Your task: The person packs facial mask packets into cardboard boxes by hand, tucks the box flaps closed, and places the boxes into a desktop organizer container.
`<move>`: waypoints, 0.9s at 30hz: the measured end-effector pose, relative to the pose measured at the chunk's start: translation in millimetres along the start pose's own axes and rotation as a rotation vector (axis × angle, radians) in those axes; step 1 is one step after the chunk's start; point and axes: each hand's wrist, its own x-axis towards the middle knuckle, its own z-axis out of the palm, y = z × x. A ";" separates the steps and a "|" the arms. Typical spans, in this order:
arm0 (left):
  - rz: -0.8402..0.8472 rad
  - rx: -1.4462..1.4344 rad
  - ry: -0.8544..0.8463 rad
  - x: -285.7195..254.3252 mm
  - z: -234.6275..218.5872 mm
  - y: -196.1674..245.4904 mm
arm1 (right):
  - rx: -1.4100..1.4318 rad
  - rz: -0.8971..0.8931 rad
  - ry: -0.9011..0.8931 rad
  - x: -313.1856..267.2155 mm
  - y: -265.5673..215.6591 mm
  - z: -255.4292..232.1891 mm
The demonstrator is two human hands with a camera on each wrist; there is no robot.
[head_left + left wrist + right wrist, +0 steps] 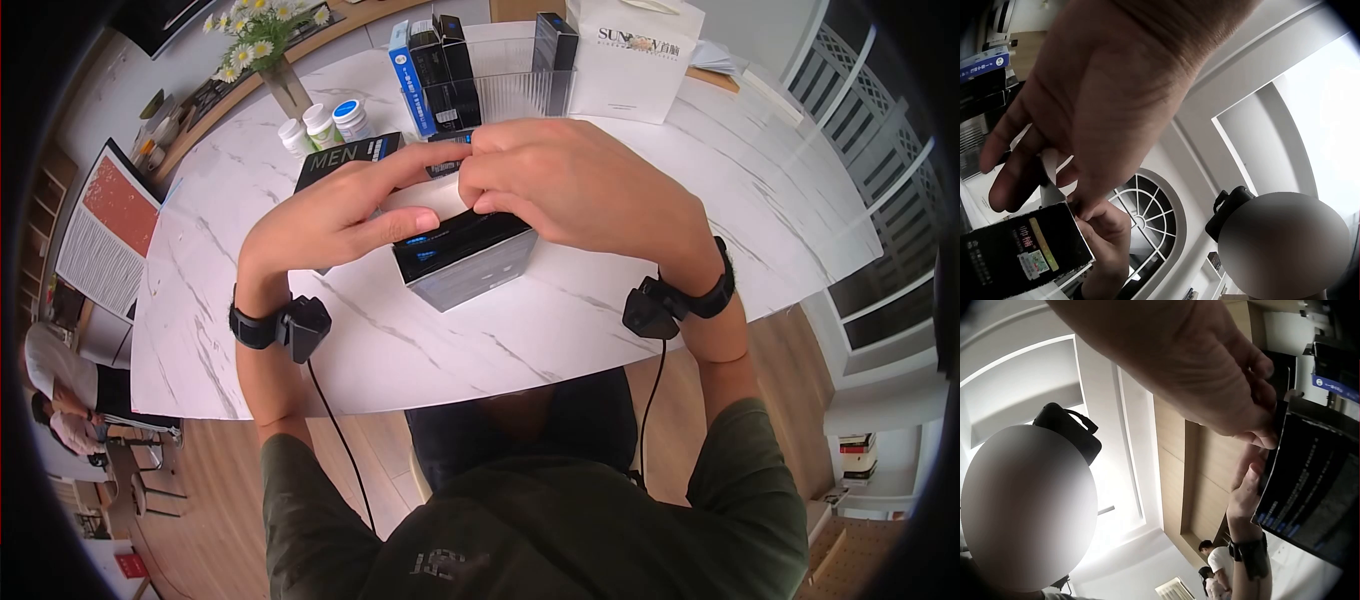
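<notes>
Left hand (345,208) and right hand (570,185), fingers curled, grip the flap (442,198) of the grey-sided box (475,275), bottles (320,126) far left, paper bag (628,75) far right

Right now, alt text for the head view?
A person's left hand and right hand meet at the pale flap of a black box on a marbled white table. Behind them stand three bottles, a vase of daisies, a clear rack holding boxes, and a white paper bag.

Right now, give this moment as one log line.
left grip: around pale flap | right grip: at flap's other end | black box: on table, flap raised
</notes>
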 end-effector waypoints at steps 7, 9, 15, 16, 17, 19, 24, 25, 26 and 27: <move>-0.063 -0.017 -0.054 1.9 -4.0 8.4 | 0.035 0.025 -0.037 1.9 -5.0 -5.3; -0.170 -0.043 -0.129 2.4 -5.7 11.6 | 0.030 0.030 -0.047 1.8 -5.7 -5.5; -0.166 -0.031 -0.076 1.7 -2.4 4.6 | 0.024 0.028 -0.040 0.0 -3.1 -5.0; -0.182 -0.022 -0.090 3.3 -3.2 7.5 | 0.024 0.028 -0.040 -0.3 -2.8 -5.4; -0.198 -0.012 -0.103 4.0 -3.6 9.0 | 0.033 0.044 -0.049 -0.3 -2.6 -6.0; -0.168 -0.023 -0.084 4.4 -0.3 4.5 | 0.042 0.060 -0.058 -0.5 -1.8 -6.0; -0.113 0.014 -0.065 5.2 2.4 -0.4 | 0.065 0.032 -0.062 -2.2 1.9 -3.4; -0.086 0.047 -0.061 5.5 2.1 -0.5 | 0.065 0.033 -0.061 -2.3 1.6 -3.8; -0.058 0.080 -0.057 6.1 2.0 -0.4 | 0.072 0.052 -0.078 -2.3 0.7 -4.3; -0.057 0.080 -0.059 7.0 1.3 2.4 | 0.079 0.073 -0.094 -2.5 -0.2 -4.8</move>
